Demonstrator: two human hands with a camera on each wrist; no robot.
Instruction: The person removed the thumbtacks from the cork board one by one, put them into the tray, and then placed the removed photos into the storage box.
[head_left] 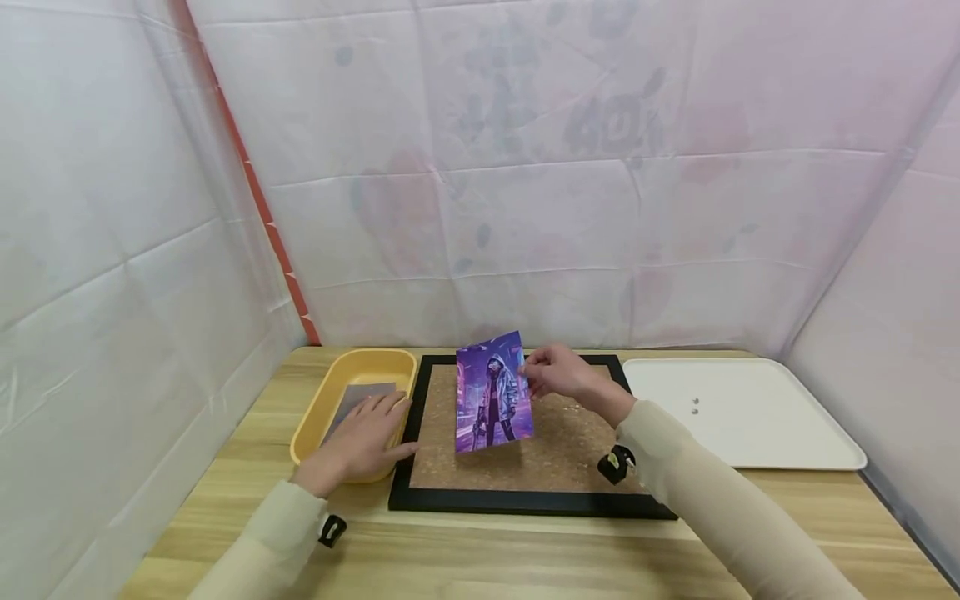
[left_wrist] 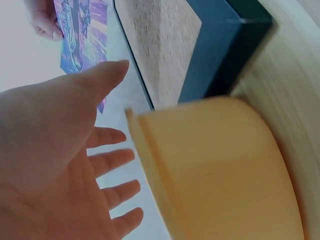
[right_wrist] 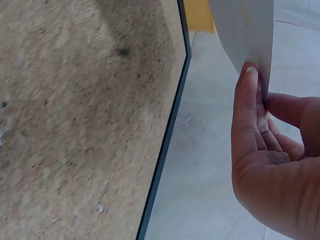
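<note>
A purple picture card (head_left: pixel 492 398) with a hooded figure printed on it is held up over the cork board (head_left: pixel 577 450). My right hand (head_left: pixel 561 372) pinches its right edge between thumb and fingers; the pale back of the card (right_wrist: pixel 252 35) faces the right wrist view. Spread fingers show on my left hand (head_left: pixel 367 437), which holds nothing above the yellow bin (head_left: pixel 303 433). In that bin lies a grey flat sheet (head_left: pixel 369 392), partly hidden by the hand. The cork board has a black frame (head_left: pixel 525 502) around it.
To the right of the board a white tray (head_left: pixel 795 417) holds two small shiny pieces (head_left: pixel 695 406). All of it stands on a wooden table (head_left: pixel 420 562). White sheeting (head_left: pixel 540 208) hangs behind and at both sides.
</note>
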